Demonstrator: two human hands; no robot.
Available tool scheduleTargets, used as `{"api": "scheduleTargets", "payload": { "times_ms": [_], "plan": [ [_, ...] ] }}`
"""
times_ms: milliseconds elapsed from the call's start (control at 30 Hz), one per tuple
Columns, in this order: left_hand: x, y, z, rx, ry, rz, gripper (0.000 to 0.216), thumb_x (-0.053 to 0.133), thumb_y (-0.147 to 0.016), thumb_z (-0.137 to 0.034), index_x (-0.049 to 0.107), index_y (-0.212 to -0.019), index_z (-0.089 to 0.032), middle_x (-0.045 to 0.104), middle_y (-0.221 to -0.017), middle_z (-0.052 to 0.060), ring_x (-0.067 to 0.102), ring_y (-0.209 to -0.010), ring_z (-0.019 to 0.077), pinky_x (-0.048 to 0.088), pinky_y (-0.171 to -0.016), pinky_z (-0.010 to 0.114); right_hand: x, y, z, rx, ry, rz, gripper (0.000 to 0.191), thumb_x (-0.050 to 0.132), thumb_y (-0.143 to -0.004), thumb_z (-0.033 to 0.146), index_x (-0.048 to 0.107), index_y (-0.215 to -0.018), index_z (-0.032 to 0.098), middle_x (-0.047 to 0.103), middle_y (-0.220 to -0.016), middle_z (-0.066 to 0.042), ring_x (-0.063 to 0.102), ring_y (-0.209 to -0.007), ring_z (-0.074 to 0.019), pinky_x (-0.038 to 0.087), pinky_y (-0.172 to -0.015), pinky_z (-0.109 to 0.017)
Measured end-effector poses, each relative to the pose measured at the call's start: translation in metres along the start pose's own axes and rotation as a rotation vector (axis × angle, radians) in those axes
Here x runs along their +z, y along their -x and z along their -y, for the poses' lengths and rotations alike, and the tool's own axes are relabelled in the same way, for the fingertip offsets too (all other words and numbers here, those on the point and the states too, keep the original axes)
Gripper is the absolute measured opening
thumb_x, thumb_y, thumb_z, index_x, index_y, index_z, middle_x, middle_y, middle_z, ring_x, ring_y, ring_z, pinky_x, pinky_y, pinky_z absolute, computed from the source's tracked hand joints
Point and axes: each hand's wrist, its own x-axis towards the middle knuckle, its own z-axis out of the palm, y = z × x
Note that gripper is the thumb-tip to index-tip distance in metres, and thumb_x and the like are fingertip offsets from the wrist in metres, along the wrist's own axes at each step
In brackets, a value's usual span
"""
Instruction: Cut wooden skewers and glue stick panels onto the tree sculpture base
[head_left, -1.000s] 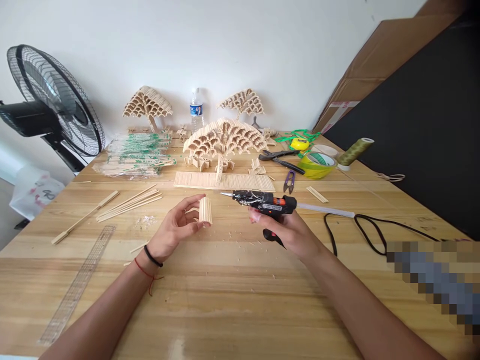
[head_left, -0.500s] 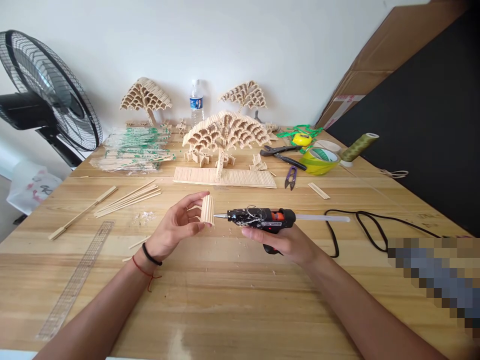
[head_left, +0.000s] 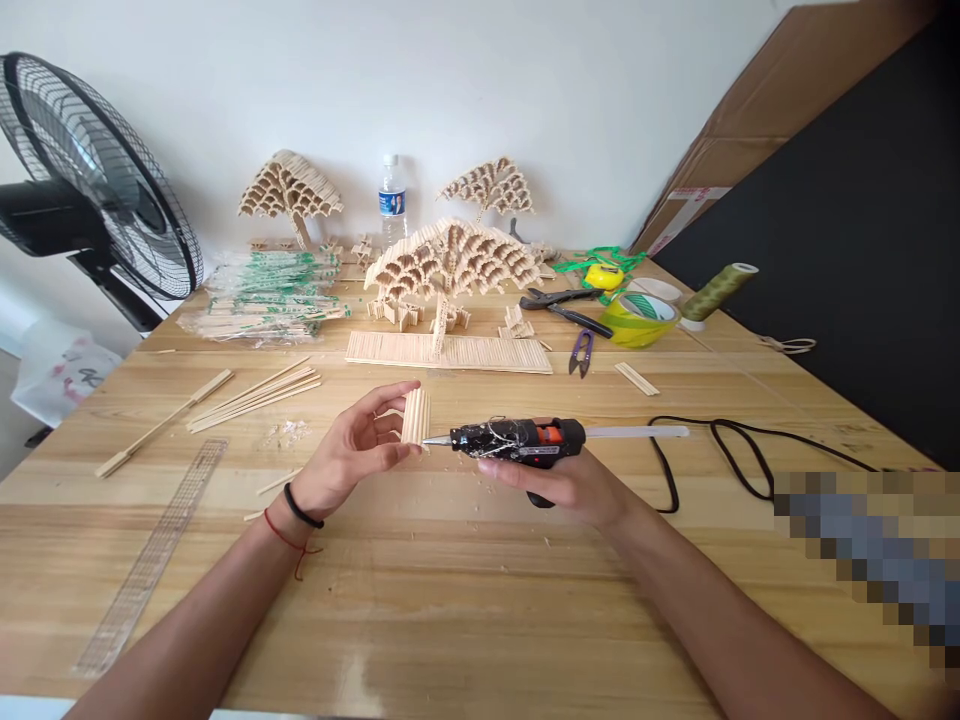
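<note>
My left hand (head_left: 352, 455) pinches a small curved panel of glued wooden sticks (head_left: 415, 416) between thumb and fingers, holding it upright above the wooden table (head_left: 465, 590). My right hand (head_left: 570, 485) grips a black hot glue gun (head_left: 517, 441) with an orange trigger and a clear glue stick at its back. The gun's metal tip touches the lower right edge of the stick panel. Its black cord (head_left: 720, 445) trails to the right.
A stick tree model on a stick base (head_left: 448, 290) stands behind the hands, with two smaller trees, a water bottle (head_left: 391, 201) and packs of sticks (head_left: 270, 305). Loose sticks (head_left: 255, 392), a ruler (head_left: 150, 560), pliers, snips (head_left: 581, 352), tape (head_left: 641, 318), thread spool and fan (head_left: 82, 190) surround them.
My right hand brought the glue gun down and left until its tip reached the stick panel. My left hand raised the panel slightly.
</note>
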Motion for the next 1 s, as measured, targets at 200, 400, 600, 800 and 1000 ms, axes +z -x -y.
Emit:
{"api": "scheduleTargets", "payload": {
  "times_ms": [200,400,600,800,1000],
  "plan": [
    [0.0012,0.0001,-0.0010,0.000,0.000,-0.001,0.059,0.082,-0.078,-0.020,0.065,-0.134,-0.028,0.066,-0.112,0.006,0.062,-0.093,0.0176,0.053,-0.076,0.027,0.0003,0.0009,-0.0034,0.024,0.011,-0.019,0.027,0.070,-0.087,0.045,0.076,-0.086,0.019,0.075,-0.084,-0.004,0.066,-0.079,-0.0227,0.054,-0.078,-0.034],
    [0.0001,0.0003,0.0008,-0.003,0.012,0.034,0.060,0.081,-0.079,-0.019,0.064,-0.136,-0.029,0.064,-0.117,0.007,0.061,-0.093,0.0164,0.054,-0.078,0.026,-0.0002,0.0003,-0.0047,0.053,0.040,-0.031,0.029,0.069,-0.086,0.047,0.075,-0.082,0.019,0.071,-0.078,-0.003,0.062,-0.076,-0.0216,0.051,-0.073,-0.033],
    [0.0017,0.0001,-0.0006,0.008,0.020,0.056,0.058,0.079,-0.079,-0.018,0.066,-0.135,-0.029,0.063,-0.119,0.008,0.062,-0.093,0.0171,0.055,-0.079,0.028,0.0001,-0.0014,-0.0016,0.068,0.032,-0.064,0.032,0.070,-0.085,0.051,0.072,-0.075,0.021,0.066,-0.071,-0.002,0.058,-0.072,-0.0204,0.050,-0.069,-0.033],
    [0.0024,0.0007,-0.0012,0.001,0.022,0.069,0.060,0.079,-0.078,-0.017,0.066,-0.135,-0.030,0.060,-0.126,0.008,0.062,-0.098,0.0185,0.056,-0.079,0.029,0.0000,-0.0025,-0.0028,0.085,0.038,-0.104,0.031,0.071,-0.083,0.050,0.068,-0.072,0.021,0.067,-0.073,-0.001,0.059,-0.072,-0.0203,0.050,-0.071,-0.033],
    [0.0015,0.0017,-0.0013,-0.001,0.020,0.075,0.061,0.078,-0.077,-0.016,0.066,-0.135,-0.031,0.058,-0.129,0.008,0.061,-0.100,0.0191,0.056,-0.080,0.028,0.0004,-0.0029,-0.0059,0.102,0.030,-0.136,0.025,0.068,-0.083,0.045,0.068,-0.076,0.021,0.069,-0.078,-0.002,0.061,-0.077,-0.0216,0.049,-0.075,-0.034]
  ]
}}
